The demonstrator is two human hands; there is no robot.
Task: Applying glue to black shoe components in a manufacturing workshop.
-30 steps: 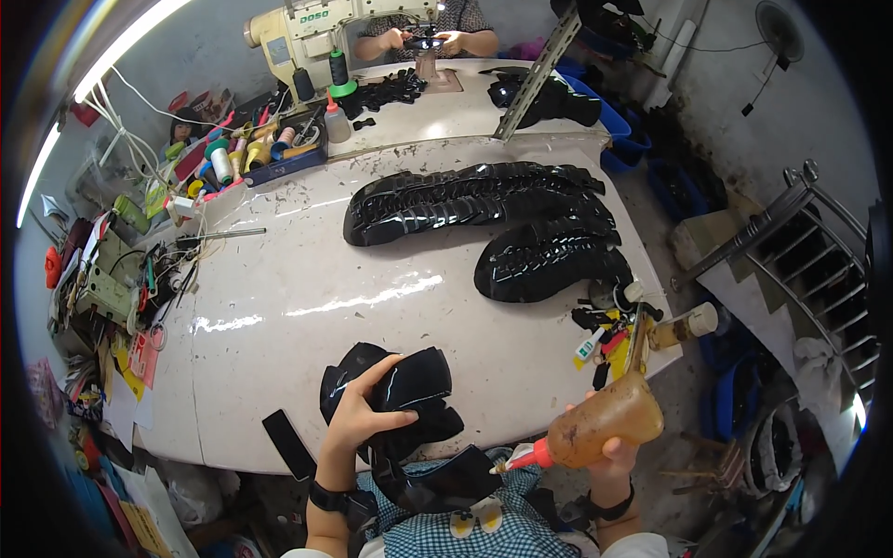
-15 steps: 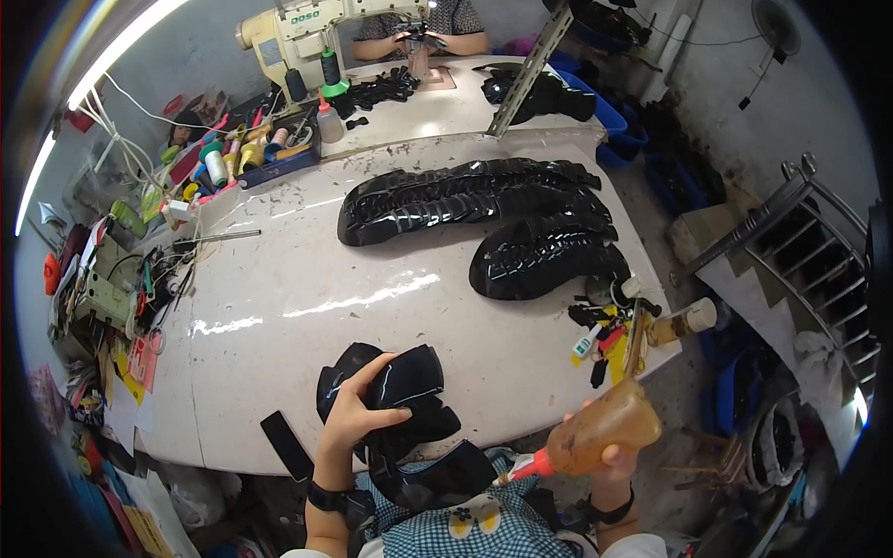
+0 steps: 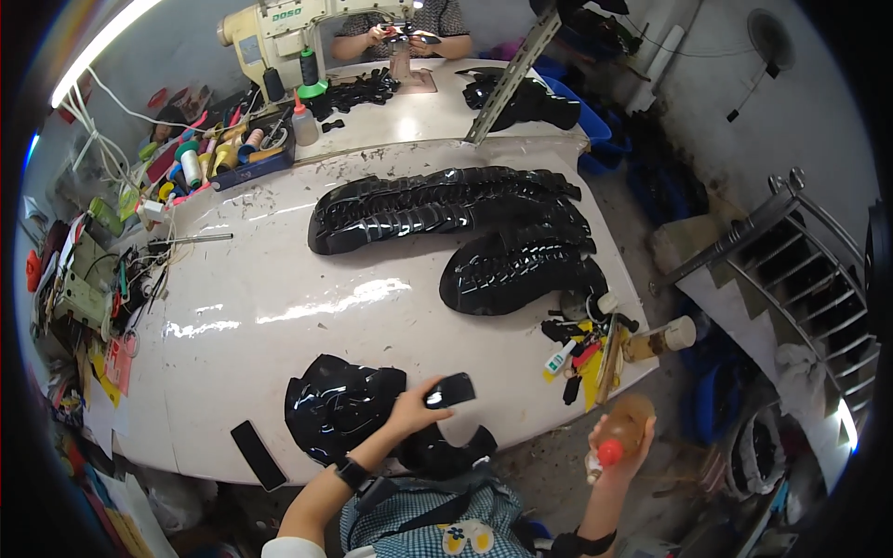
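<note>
My left hand [image 3: 415, 410] is closed on a small glossy black piece [image 3: 454, 390], like cut patent leather, just above the table's near edge. Beside that hand lies a heap of similar black glossy pieces [image 3: 335, 409]. Another curved black piece [image 3: 451, 456] sits below it at the edge. Off the table's right front, my right hand [image 3: 614, 476] grips a squeeze bottle [image 3: 628, 423] of amber liquid, probably glue, its red cap and nozzle tilted towards me.
Long rows of overlapping black pieces [image 3: 446, 205] and a shorter row [image 3: 521, 270] lie mid-table. A phone [image 3: 258, 454] rests front left. Jar [image 3: 660, 339] and small tools stand at the right edge. Across the table, a person works at a sewing machine [image 3: 270, 42].
My left hand has moved right, now holding a small piece out from the heap. The bottle in my right hand has swung, so its nozzle points down towards me, away from the black pieces.
</note>
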